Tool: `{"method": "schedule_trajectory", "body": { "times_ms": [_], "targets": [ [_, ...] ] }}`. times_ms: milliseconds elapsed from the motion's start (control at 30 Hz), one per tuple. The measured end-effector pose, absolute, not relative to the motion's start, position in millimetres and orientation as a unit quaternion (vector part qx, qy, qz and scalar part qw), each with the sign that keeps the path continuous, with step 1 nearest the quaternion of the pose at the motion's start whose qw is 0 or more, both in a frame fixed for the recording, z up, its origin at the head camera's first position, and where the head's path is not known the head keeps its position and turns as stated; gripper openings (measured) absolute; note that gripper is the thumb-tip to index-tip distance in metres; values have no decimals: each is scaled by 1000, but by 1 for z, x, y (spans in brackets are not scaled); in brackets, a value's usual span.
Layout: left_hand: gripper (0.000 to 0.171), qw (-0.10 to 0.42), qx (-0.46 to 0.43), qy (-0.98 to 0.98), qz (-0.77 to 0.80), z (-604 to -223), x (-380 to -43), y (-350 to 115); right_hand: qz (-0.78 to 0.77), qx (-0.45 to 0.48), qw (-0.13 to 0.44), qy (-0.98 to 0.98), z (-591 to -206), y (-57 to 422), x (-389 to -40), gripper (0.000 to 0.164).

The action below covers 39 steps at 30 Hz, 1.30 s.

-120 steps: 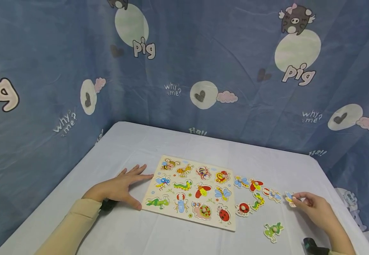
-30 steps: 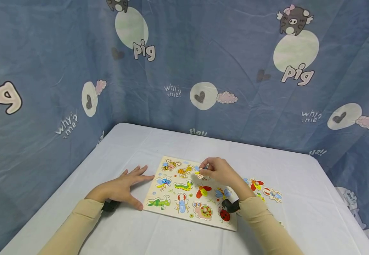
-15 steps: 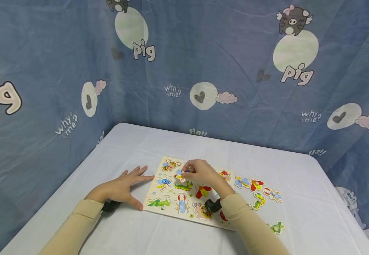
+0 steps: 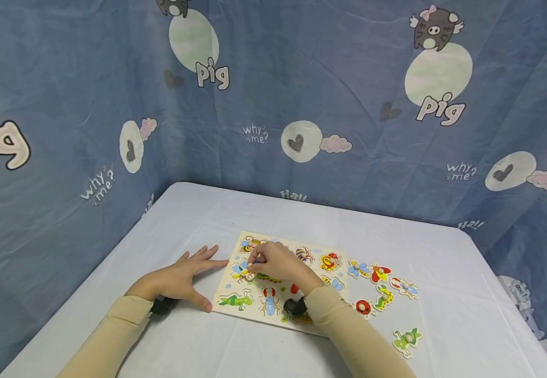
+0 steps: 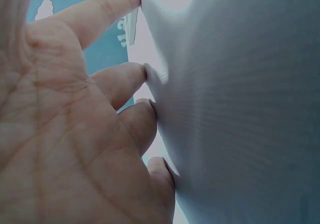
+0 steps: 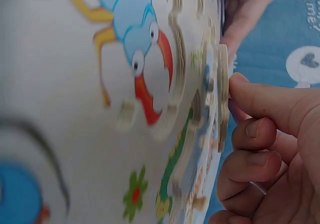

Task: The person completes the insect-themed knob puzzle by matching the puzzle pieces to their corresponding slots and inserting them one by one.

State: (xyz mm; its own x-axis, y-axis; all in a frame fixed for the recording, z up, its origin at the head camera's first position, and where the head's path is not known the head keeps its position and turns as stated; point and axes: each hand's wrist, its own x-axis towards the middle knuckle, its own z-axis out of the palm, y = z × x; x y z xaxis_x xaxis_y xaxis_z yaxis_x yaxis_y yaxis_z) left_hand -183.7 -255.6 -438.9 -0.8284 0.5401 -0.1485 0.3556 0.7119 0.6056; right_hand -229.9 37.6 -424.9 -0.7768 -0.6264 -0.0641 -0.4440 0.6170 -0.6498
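Note:
My right hand (image 4: 275, 261) pinches a small knobbed puzzle piece with blue-and-yellow insect art (image 4: 242, 271) between thumb and fingers. It is at the mosquito picture on the left of the wooden insect puzzle board (image 4: 253, 314). The right wrist view shows the piece (image 6: 223, 97) edge-on at the board's surface; whether it sits in its recess I cannot tell. My left hand (image 4: 178, 281) lies spread on the table, its thumb and index fingertip at the board's left edge. In the left wrist view the fingers (image 5: 107, 9) are stretched out.
Right of the board lie loose knobbed pieces: a dragonfly (image 4: 358, 269), a red-winged fly (image 4: 380, 273), a blue beetle (image 4: 404, 288), a caterpillar (image 4: 384, 297), a ladybug (image 4: 363, 308) and a grasshopper (image 4: 406, 341). A patterned blue curtain (image 4: 254, 89) hangs behind the white table.
My right hand picked up the blue-and-yellow insect piece at the far right and carried it left across the board, past the spider and upper pictures, to the mosquito picture. My left hand stays put.

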Motion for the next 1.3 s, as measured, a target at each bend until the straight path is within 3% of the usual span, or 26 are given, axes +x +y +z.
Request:
{"method": "schedule_trajectory", "body": {
  "times_ms": [1300],
  "targets": [
    [109, 156, 250, 912, 286, -439, -184, -254, -309, -285, 151, 895, -428, 15, -228, 7]
  ]
}}
